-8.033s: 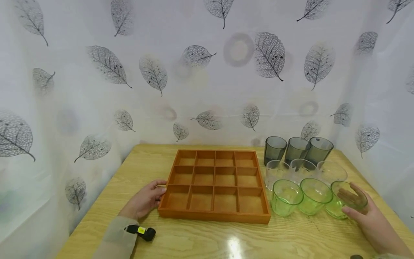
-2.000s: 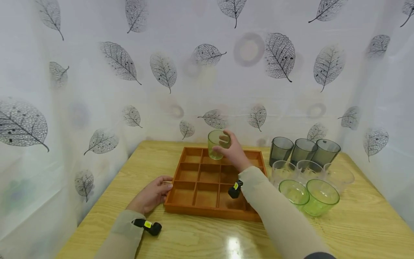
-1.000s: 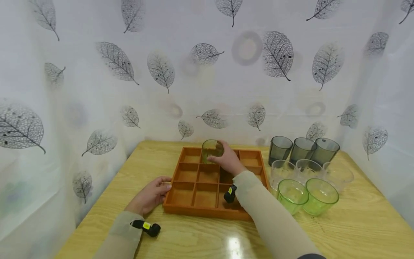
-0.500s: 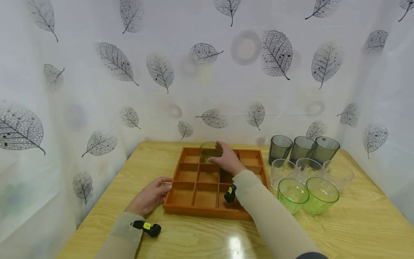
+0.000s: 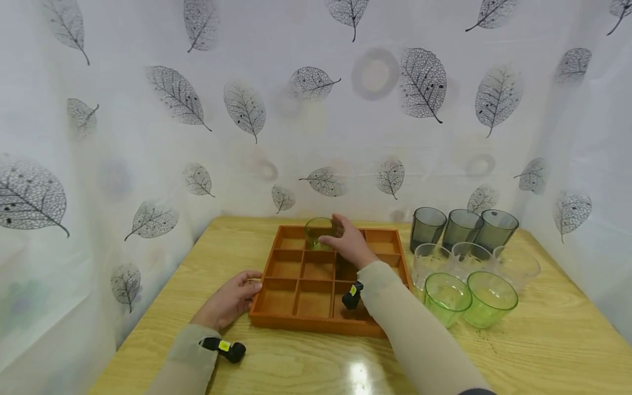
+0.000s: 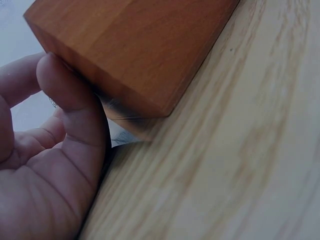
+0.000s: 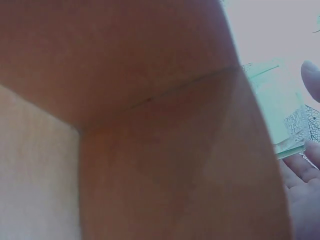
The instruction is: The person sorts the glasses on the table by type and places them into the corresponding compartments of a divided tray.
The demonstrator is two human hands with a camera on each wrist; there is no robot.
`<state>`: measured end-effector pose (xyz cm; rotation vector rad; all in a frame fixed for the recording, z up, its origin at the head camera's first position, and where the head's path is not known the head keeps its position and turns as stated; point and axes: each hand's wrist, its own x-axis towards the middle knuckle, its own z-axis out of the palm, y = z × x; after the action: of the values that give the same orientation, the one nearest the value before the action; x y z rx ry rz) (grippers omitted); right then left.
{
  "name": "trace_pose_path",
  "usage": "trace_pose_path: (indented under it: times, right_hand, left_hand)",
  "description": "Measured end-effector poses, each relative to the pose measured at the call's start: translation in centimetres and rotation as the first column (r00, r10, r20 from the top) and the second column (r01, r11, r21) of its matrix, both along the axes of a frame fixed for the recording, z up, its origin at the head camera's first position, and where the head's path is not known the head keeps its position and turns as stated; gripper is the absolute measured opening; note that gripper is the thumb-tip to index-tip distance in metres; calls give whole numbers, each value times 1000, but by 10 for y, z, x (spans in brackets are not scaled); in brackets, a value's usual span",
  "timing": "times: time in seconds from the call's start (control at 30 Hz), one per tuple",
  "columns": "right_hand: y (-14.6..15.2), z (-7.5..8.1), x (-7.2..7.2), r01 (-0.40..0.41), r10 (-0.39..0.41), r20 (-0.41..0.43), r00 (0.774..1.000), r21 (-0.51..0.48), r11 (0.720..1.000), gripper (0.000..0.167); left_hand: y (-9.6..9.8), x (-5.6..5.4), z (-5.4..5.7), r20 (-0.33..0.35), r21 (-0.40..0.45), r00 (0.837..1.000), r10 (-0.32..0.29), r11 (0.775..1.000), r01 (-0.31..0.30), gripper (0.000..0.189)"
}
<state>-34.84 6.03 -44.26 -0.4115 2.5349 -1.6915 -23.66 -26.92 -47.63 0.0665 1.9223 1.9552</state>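
Observation:
A brown wooden tray (image 5: 316,325) divided into square compartments lies on the table in the head view. My right hand (image 5: 351,241) holds a green glass (image 5: 314,235) upright, lowered into the back-row compartment second from the left. Thumb and fingers are around the glass's right side. A compartment wall covers part of that glass (image 7: 280,110) in the right wrist view. My left hand (image 5: 229,300) is at the tray's left side, fingers loosely bent. In the left wrist view, its thumb (image 6: 62,82) touches the tray's outer wall (image 6: 135,50).
Right of the tray stand two green glasses (image 5: 446,302), several clear glasses (image 5: 429,266) behind them, and dark grey glasses (image 5: 427,230) at the back. The wooden table (image 5: 286,362) meets a leaf-patterned curtain (image 5: 306,137) at its rear edge.
My right hand has taken the rightmost green glass from the table, carried it left over the tray and lowered it into a back compartment. The left hand has stayed at the tray's side.

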Motion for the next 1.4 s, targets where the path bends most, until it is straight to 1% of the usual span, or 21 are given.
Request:
trace_pose_path:
  times: [0.1,0.27,0.4,0.63,0.7,0.9,1.1,1.23,1.4]
  right_hand:
    - [2,1,0,-9,9,-8,1000,-28,1000,97]
    - [4,8,1,-2,-1,-50,999,-74,997,93]
    - [6,21,6,1,-9,-88,996,-93,996,88]
    - [14,47,18,-21,3,-124,992,-145,989,87]
    - [18,54,21,-29,9,-134,991,-145,989,86]
    - [35,74,33,-50,23,-155,988,-172,984,87]
    - [55,90,47,-56,21,-179,984,-196,979,86]
    - [71,99,60,-53,14,-203,979,-188,981,84]
    - [96,105,79,-41,3,-211,978,-173,984,81]
  left_hand:
    - [0,0,0,1,2,1000,-4,1000,4,50]
    - [0,0,1,-2,9,1000,-12,1000,12,48]
    - [0,0,1,-6,17,1000,-12,1000,12,50]
    - [-1,1,2,-9,18,1000,-11,1000,12,52]
    - [-1,1,1,-9,14,1000,-9,1000,9,51]
    - [-2,0,0,-15,5,1000,-6,1000,6,52]
    - [-1,-1,-2,-21,0,1000,-10,1000,10,52]
    - [-2,-1,-2,-19,0,1000,-11,1000,11,53]
    - [-1,-1,-2,-14,-3,1000,-9,1000,9,51]
